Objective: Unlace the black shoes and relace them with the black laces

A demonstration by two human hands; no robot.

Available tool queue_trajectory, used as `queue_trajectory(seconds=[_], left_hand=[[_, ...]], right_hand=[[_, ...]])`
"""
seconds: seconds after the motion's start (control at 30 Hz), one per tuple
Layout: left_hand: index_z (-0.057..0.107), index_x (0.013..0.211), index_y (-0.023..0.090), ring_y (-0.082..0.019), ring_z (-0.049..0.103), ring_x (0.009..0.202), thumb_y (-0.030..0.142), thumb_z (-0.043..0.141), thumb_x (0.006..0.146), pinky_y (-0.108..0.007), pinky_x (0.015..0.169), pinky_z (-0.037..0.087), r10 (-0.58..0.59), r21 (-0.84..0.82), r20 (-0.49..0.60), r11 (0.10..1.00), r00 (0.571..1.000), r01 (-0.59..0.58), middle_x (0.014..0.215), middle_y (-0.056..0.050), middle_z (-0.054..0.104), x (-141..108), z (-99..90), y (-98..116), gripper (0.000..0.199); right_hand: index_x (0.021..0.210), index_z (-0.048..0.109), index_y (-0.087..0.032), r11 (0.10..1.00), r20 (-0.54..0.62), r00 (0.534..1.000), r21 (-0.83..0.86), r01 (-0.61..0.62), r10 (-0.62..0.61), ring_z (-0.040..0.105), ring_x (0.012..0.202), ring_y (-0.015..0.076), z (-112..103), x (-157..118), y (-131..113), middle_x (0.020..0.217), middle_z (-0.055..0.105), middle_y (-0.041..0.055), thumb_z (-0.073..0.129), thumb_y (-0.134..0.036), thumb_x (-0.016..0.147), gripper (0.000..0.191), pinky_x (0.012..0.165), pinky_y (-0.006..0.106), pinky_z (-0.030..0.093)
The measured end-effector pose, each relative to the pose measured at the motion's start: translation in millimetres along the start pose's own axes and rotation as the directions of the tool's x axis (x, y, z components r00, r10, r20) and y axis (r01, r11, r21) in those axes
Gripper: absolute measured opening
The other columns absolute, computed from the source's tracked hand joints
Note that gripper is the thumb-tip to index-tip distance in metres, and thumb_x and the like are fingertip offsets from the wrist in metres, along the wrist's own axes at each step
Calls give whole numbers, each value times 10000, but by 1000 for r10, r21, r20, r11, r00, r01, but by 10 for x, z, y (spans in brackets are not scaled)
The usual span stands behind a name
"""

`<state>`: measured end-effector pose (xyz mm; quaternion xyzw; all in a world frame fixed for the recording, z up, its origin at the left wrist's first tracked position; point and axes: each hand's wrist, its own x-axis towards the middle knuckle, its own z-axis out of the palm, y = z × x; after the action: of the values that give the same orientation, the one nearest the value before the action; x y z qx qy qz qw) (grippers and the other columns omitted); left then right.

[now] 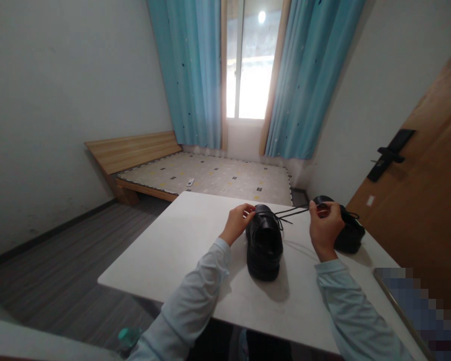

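One black shoe (263,245) stands on the white table with its heel toward me. My left hand (238,221) is at the left side of its toe, fingers bent and closed against the shoe. Black laces (295,211) stretch from this shoe to the right. My right hand (326,225) pinches the laces between thumb and fingers, raised above the table. Behind and right of that hand a second black shoe (350,235) rests on the table, partly hidden by the hand.
The white table (165,240) reaches toward a bed (218,175) with a small white object (190,182) on it. A framed panel (406,306) lies at the table's right edge, near a wooden door (428,165). A green-capped bottle (130,337) is low at the left.
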<state>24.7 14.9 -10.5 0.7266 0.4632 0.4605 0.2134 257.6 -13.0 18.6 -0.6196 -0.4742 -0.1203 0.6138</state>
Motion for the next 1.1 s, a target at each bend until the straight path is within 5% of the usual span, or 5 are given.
queue_trajectory(seconds=[0.47,0.7,0.93,1.1], left_hand=[[681,891,171,-120,624,673,194,587,801,-273,725,526,40,95,48,994,998,-44,875,-44,687,-8,16,-40,133],[670,870,173,-116,613,676,178,588,797,-255,689,521,50,102,58,993,997,-55,848,-34,673,-8,18,-46,110],[666,866,170,-119,613,679,171,587,796,-253,684,518,48,113,62,992,997,-54,847,-35,670,-7,18,-50,105],[664,876,168,-122,610,690,157,580,798,-262,710,514,47,126,62,990,997,-55,839,-31,669,-13,18,-48,115]], right_hand=[[720,456,-213,997,-85,996,-60,-45,40,487,550,167,-55,90,96,596,501,-19,581,-351,756,190,601,298,364],[735,488,-202,992,101,991,-78,96,-88,533,604,175,33,10,122,619,532,-12,559,-362,786,183,648,298,382],[712,530,-192,921,351,863,-6,390,-363,566,687,201,141,-135,104,684,593,34,493,-395,851,248,711,336,391],[753,568,-187,899,491,762,122,420,-422,587,775,235,205,-242,77,773,636,76,491,-442,858,286,752,369,426]])
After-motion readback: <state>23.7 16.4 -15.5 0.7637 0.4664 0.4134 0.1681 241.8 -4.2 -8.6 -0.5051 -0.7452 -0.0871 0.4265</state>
